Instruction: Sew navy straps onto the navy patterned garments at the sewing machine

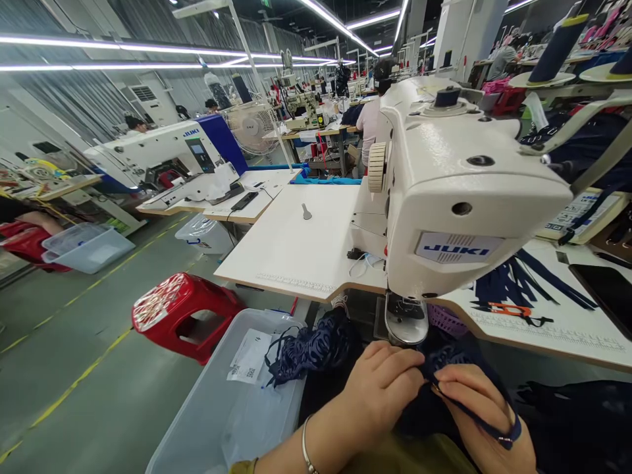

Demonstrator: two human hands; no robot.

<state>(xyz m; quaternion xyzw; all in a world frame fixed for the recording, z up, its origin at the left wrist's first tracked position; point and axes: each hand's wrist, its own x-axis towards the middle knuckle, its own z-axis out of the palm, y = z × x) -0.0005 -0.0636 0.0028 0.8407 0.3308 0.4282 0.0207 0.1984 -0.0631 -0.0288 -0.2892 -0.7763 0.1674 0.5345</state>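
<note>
Workroom: another machine (162, 143) beyond the white table (286, 253).
Hands: close together; right hand (481, 401) pinches a navy strap (478, 420), left hand (382, 375) curls beside it, grip hidden.
Navy strap: before the sewing machine (454, 204).
Handling: probably best kept taut, untwisted.

"Where does this single view look from?"
"The wearer's head, facing forward and down."
"How near?"
"Close above the left hand (385, 380) and right hand (486, 411), low in frame; the sewing machine (474, 191) is just beyond, ceiling lights (374, 20) far off."
</note>
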